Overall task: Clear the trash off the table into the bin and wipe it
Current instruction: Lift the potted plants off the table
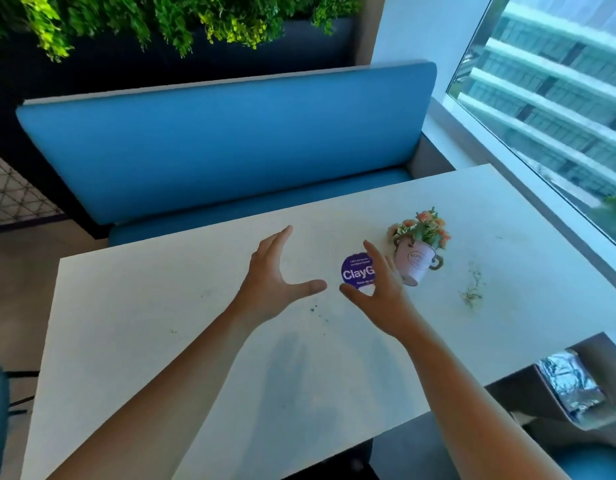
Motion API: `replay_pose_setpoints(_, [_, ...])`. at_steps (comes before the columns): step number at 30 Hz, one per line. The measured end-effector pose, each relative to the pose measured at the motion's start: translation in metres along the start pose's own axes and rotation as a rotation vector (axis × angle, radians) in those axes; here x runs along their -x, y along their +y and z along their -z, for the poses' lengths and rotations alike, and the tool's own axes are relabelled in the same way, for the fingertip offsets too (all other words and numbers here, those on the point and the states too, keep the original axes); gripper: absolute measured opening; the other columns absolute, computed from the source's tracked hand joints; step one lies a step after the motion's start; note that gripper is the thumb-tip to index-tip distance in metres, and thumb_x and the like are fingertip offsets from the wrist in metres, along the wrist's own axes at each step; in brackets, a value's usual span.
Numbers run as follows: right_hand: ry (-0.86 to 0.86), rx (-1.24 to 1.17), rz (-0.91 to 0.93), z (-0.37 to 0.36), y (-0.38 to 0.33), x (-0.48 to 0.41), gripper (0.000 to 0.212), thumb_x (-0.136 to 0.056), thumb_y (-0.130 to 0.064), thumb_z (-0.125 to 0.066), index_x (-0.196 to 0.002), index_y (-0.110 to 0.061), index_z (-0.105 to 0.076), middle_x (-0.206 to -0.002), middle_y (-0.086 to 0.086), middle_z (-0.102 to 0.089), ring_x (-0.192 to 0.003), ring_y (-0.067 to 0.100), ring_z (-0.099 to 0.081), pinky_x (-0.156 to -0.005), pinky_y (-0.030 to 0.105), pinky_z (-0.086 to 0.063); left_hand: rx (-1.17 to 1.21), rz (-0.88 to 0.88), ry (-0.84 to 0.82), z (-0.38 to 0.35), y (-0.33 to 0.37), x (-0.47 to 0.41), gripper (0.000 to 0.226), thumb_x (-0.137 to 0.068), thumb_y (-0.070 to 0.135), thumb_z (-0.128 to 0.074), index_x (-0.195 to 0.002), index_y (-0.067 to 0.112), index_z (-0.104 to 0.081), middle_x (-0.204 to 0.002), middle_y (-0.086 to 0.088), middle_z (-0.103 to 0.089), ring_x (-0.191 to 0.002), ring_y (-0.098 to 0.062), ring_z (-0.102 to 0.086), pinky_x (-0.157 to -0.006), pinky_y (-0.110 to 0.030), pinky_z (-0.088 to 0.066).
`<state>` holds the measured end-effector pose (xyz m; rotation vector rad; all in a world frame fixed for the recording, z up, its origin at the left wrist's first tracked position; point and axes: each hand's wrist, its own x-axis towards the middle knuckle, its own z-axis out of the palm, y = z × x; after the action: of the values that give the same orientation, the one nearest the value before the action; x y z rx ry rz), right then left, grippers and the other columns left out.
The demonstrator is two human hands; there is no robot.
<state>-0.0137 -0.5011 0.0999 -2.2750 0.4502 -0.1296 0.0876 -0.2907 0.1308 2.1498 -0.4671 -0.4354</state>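
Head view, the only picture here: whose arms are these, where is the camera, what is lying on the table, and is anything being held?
There is no machine here. These are a person's bare arms, filmed by a wide-angle camera worn on their head, which looks forward and down. The left hand and right hand are spread open over a white table and hold nothing. Just past them lies a round purple label printed "ClayG", partly hidden by the right hand. Beside it stands a small pale pot of flowers. Further right lie dried plant crumbs, and near the hands are some blue specks. A blue bench stands beyond the table. At lower right is a container with a silvery lining, perhaps the bin.
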Motion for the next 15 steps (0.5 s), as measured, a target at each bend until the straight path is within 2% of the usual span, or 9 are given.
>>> replay_pose_setpoints(4, [0.014,-0.068,-0.082,0.039,0.059,-0.018,0.087,-0.087,-0.039,-0.079,-0.157,-0.027,-0.030,-0.154,0.003,-0.041,-0.132,0.017,-0.046,-0.106,0.041,-0.048,-0.011,0.015,-0.042,-0.065,0.026,-0.040,0.110,-0.071,0.069,-0.080,-0.160,0.039,-0.022,-0.167,0.009,-0.022,-0.150,-0.015,-0.028,-0.112,-0.036,-0.035])
replay_pose_setpoints(6, [0.036,-0.090,-0.084,0.058,0.093,-0.027,0.083,-0.088,-0.038,-0.078,-0.156,-0.025,-0.032,-0.154,0.004,-0.040,-0.137,0.024,-0.044,-0.109,0.049,-0.046,0.036,0.039,-0.080,-0.102,0.037,-0.061,0.107,-0.072,0.071,-0.078,-0.159,0.038,-0.025,-0.164,0.006,-0.027,-0.148,-0.016,-0.033,-0.109,-0.032,-0.037])
replay_pose_setpoints(8, [0.053,-0.143,-0.136,0.077,0.122,-0.036,0.076,-0.089,-0.036,-0.076,-0.153,-0.031,-0.034,-0.148,-0.005,-0.040,-0.137,0.026,-0.043,-0.110,0.053,-0.044,0.088,0.085,-0.115,-0.137,0.046,-0.083,0.103,-0.073,0.070,-0.078,-0.158,0.040,-0.029,-0.158,0.003,-0.033,-0.141,-0.013,-0.040,-0.106,-0.028,-0.041])
replay_pose_setpoints(10, [0.072,-0.191,-0.229,0.092,0.149,-0.045,0.073,-0.091,-0.032,-0.075,-0.152,-0.033,-0.035,-0.136,-0.010,-0.037,-0.133,0.024,-0.045,-0.109,0.051,-0.044,0.100,0.133,-0.148,-0.167,0.054,-0.106,0.099,-0.073,0.071,-0.078,-0.156,0.044,-0.031,-0.153,0.002,-0.036,-0.130,-0.010,-0.047,-0.101,-0.027,-0.045])
replay_pose_setpoints(12, [0.101,-0.182,-0.298,0.103,0.174,-0.056,0.073,-0.091,-0.033,-0.074,-0.153,-0.029,-0.036,-0.133,-0.007,-0.039,-0.128,0.024,-0.049,-0.109,0.049,-0.044,0.086,0.172,-0.178,-0.192,0.059,-0.128,0.099,-0.071,0.072,-0.078,-0.155,0.048,-0.031,-0.153,0.001,-0.038,-0.126,-0.011,-0.055,-0.100,-0.030,-0.048])
replay_pose_setpoints(15, [0.085,-0.186,-0.392,0.113,0.204,-0.074,0.072,-0.092,-0.039,-0.071,-0.153,-0.026,-0.036,-0.140,0.005,-0.042,-0.125,0.026,-0.053,-0.108,0.047,-0.044,0.040,0.205,-0.230,-0.218,0.070,-0.154,0.091,-0.078,0.058,-0.082,-0.153,0.049,-0.033,-0.145,0.000,-0.043,-0.117,-0.016,-0.062,-0.088,-0.027,-0.046])
